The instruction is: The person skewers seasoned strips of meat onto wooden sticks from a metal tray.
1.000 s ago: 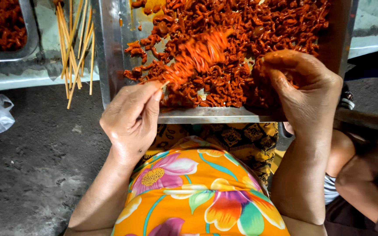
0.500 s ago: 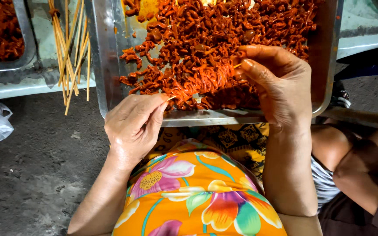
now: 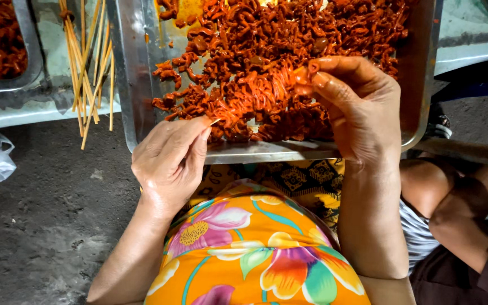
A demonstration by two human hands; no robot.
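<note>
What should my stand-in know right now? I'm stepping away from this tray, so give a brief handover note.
Left hand: pinches the end of a bamboo skewer.
Right hand: fingers grip the red marinated strips threaded along it.
Steel tray: heaped with loose red pieces, skewer held over its near edge.
Spare skewers: left of the tray.
Done: one skewer partly loaded.
Left: the pile in the tray is unskewered.
</note>
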